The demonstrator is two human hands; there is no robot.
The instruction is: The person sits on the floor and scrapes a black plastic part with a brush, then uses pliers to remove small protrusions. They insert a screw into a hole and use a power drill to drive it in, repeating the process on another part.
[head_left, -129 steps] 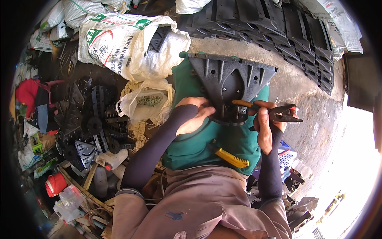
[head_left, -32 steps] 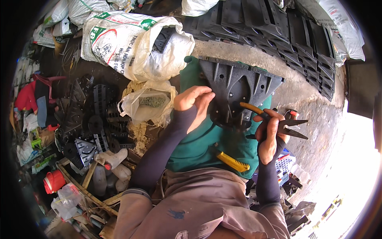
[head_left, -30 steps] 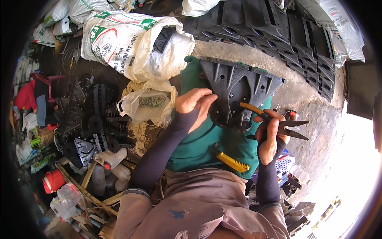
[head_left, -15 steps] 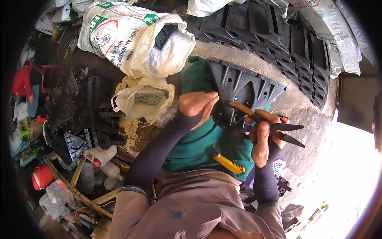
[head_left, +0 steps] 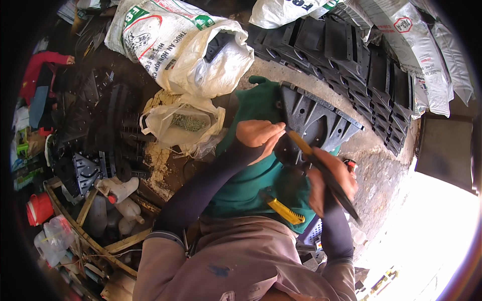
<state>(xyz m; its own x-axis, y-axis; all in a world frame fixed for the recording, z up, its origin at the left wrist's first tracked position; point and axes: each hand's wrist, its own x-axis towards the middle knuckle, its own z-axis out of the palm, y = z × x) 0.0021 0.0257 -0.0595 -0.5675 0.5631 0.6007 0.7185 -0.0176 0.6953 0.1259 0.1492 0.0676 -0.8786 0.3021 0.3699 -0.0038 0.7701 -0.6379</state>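
Over green cloth (head_left: 233,198), right fingers (head_left: 341,168) clasp pliers (head_left: 329,179) slanting, nose lower-right; left fingers (head_left: 272,132) bunched, hold unclear.

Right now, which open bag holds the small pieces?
The small translucent bag left of the left hand: greenish-grey pieces show inside. The larger white sack beyond it shows a black plastic part inside instead.

Plastic bottles (head_left: 116,189) are gathered within a wooden frame (head_left: 88,234) at the lower left, and a red bucket (head_left: 39,209) is placed just outside it. White sacks (head_left: 409,57) are grouped at the upper right.
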